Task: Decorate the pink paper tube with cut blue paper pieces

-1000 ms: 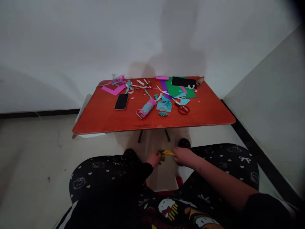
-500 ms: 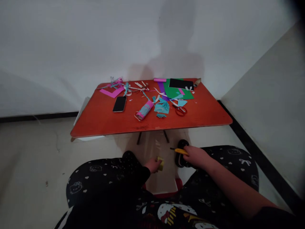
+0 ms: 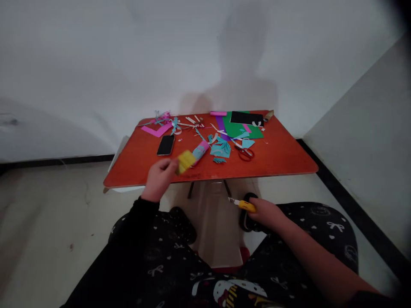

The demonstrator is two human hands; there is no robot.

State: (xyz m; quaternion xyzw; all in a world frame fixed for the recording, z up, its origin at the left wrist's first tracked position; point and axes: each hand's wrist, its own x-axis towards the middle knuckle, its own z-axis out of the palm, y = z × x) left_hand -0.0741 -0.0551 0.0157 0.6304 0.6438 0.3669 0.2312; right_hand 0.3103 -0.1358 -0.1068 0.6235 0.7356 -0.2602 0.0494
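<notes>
Yellow piece [image 3: 186,161] partly hides the pink-blue tube [image 3: 201,150].

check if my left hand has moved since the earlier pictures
Yes, up and leftward: the left hand has gone from below the near edge of the red table to overlapping it in the view.

Blk phone [image 3: 165,145] flat on red tbl [image 3: 276,158], wht wall [image 3: 128,55] behind

a yellow box cutter [image 3: 246,206], its blade exposed and pointed leftward, is held by the right hand [image 3: 266,212]; a small yellow piece [image 3: 186,161] (blurred, its surface unclear) is held tilted by the left hand [image 3: 159,179].
</notes>
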